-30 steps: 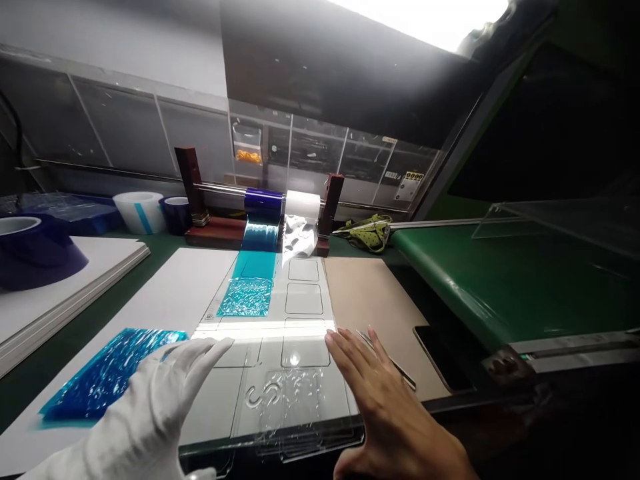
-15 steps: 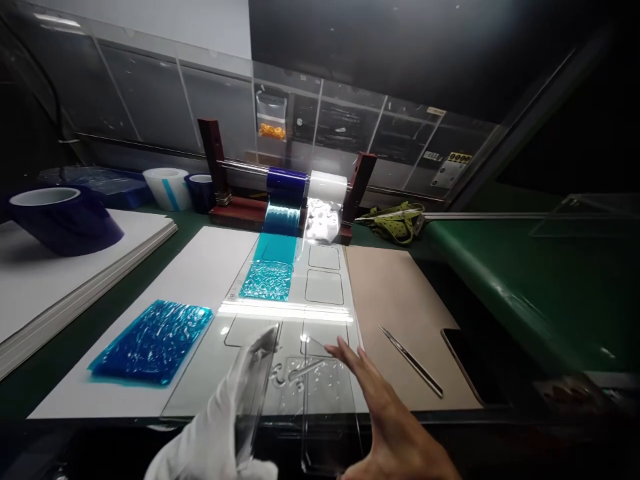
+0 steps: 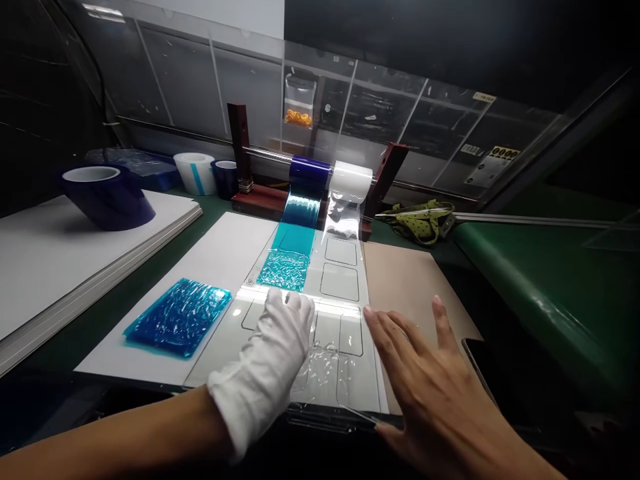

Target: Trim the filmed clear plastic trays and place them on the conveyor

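My left hand (image 3: 270, 367), in a white glove, is closed low over a clear sheet marked with rounded rectangles (image 3: 340, 280). Its fingers are bent together and its thumb is hidden, so what it grips cannot be seen. Faint edges of a clear plastic panel (image 3: 327, 337) show between the hands. My bare right hand (image 3: 430, 373) is spread open at the sheet's right edge, its thumb near a thin clear edge at the front. Crinkled clear film (image 3: 323, 370) lies between them. Blue film (image 3: 285, 270) rests on the sheet beyond my left hand.
Blue and clear film rolls (image 3: 353, 180) hang on a wooden stand (image 3: 237, 133). A stack of blue film pieces (image 3: 177, 317) lies left on white paper. Farther left, a large tape roll (image 3: 107, 197) sits on a paper stack (image 3: 45, 260). Brown board (image 3: 405, 280) and a dark phone (image 3: 480, 367) are right.
Both hands have moved forward and the left has turned palm down over the sheet. The clear panel it held upright is now hardly visible. My right hand covers the tweezers. The view has shifted.
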`<action>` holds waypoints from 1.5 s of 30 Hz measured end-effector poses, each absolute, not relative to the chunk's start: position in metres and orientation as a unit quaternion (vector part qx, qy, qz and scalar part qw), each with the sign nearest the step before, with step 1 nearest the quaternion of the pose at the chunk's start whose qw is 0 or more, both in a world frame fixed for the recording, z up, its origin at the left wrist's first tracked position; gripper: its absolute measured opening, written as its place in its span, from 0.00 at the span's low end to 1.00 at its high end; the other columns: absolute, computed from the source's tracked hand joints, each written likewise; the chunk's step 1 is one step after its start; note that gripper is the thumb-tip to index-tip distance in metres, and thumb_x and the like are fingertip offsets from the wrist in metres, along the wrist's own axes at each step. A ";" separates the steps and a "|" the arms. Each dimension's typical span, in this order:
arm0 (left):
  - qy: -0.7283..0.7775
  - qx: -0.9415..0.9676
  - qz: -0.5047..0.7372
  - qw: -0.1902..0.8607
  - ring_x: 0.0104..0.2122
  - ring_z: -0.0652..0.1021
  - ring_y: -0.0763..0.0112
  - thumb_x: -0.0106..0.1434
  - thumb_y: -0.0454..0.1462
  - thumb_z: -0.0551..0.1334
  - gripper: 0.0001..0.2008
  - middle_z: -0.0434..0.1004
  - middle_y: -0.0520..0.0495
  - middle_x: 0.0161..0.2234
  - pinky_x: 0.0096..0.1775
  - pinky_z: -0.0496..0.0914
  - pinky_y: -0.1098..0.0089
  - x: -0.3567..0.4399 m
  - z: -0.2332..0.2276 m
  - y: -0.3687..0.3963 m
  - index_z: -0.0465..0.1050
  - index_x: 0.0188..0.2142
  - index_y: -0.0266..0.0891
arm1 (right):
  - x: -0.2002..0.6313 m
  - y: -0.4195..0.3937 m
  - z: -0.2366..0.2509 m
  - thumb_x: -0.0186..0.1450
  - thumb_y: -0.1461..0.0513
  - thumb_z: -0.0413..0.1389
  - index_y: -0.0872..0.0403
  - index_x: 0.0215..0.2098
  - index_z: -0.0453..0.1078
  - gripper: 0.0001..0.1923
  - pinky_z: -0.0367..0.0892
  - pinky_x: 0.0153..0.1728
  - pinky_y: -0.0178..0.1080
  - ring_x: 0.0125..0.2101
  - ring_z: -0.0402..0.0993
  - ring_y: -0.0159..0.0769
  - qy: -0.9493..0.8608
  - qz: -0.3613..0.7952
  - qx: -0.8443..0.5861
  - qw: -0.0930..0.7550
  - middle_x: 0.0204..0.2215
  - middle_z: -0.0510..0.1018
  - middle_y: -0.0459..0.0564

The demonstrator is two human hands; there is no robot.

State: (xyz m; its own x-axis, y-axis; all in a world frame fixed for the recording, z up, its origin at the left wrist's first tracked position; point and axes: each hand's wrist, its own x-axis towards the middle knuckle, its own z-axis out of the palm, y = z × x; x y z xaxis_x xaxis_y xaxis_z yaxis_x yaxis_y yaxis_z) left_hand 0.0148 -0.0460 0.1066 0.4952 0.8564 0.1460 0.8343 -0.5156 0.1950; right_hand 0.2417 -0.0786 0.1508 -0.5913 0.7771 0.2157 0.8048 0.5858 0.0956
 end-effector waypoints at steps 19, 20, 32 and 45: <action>0.394 0.863 0.045 0.312 0.50 0.70 0.55 0.38 0.37 0.69 0.58 0.57 0.44 0.57 0.44 0.75 0.61 -0.021 0.124 -0.044 0.39 0.65 0.58 | 0.311 -0.080 0.119 0.47 0.43 0.67 0.47 0.69 0.20 0.71 0.47 0.61 0.66 0.62 0.54 0.62 -0.870 0.221 -0.430 0.100 0.64 0.60 0.57; 0.425 0.863 0.070 0.265 0.51 0.69 0.51 0.39 0.41 0.69 0.58 0.57 0.42 0.57 0.47 0.73 0.56 -0.016 0.118 -0.044 0.39 0.66 0.55 | 0.313 -0.079 0.116 0.48 0.43 0.66 0.47 0.69 0.19 0.71 0.47 0.61 0.66 0.62 0.54 0.62 -0.865 0.213 -0.442 0.106 0.64 0.60 0.57; 0.714 0.669 0.201 0.037 0.53 0.65 0.30 0.42 0.52 0.64 0.58 0.54 0.26 0.58 0.50 0.63 0.38 0.054 0.048 -0.045 0.38 0.64 0.30 | 0.362 0.015 0.039 0.55 0.43 0.61 0.54 0.69 0.24 0.62 0.39 0.57 0.73 0.61 0.57 0.62 -0.713 0.042 -0.673 0.192 0.61 0.60 0.64; 0.575 0.730 0.241 0.281 0.50 0.72 0.59 0.65 0.44 0.59 0.22 0.67 0.41 0.54 0.48 0.71 0.52 0.027 0.071 -0.056 0.63 0.56 0.40 | 0.398 0.046 0.006 0.64 0.43 0.48 0.54 0.59 0.60 0.33 0.66 0.48 0.61 0.56 0.65 0.59 -0.697 0.077 -0.702 0.123 0.57 0.67 0.61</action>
State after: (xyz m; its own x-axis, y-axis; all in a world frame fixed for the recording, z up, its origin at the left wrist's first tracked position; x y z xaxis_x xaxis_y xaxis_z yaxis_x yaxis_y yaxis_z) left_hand 0.0271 -0.0561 0.0709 0.2222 0.9746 0.0287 0.7037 -0.1807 0.6871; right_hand 0.3979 0.0457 0.0060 0.0168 0.9979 0.0632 0.9602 0.0015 -0.2793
